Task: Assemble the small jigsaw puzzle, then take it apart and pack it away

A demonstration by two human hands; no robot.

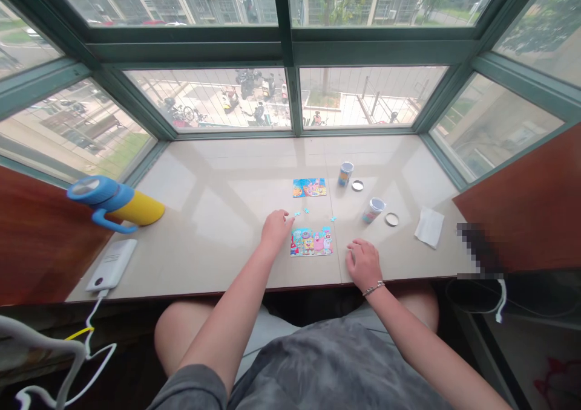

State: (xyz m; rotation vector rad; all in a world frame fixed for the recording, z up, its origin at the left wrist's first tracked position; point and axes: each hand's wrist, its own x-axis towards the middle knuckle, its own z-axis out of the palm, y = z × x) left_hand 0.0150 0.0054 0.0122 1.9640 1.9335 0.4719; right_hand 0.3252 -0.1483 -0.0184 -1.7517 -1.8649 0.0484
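Two small cartoon jigsaw puzzles lie on a beige windowsill counter: a near puzzle and a far puzzle. My left hand rests just left of the near puzzle, fingers curled and pinched toward a loose blue piece. More loose pieces lie between the puzzles. My right hand lies flat on the counter to the right of the near puzzle, fingers apart, a bracelet on the wrist.
Two small open tubs stand at the right with their lids beside them. A white tissue lies further right. A blue and yellow bottle and a white power bank sit at the left edge.
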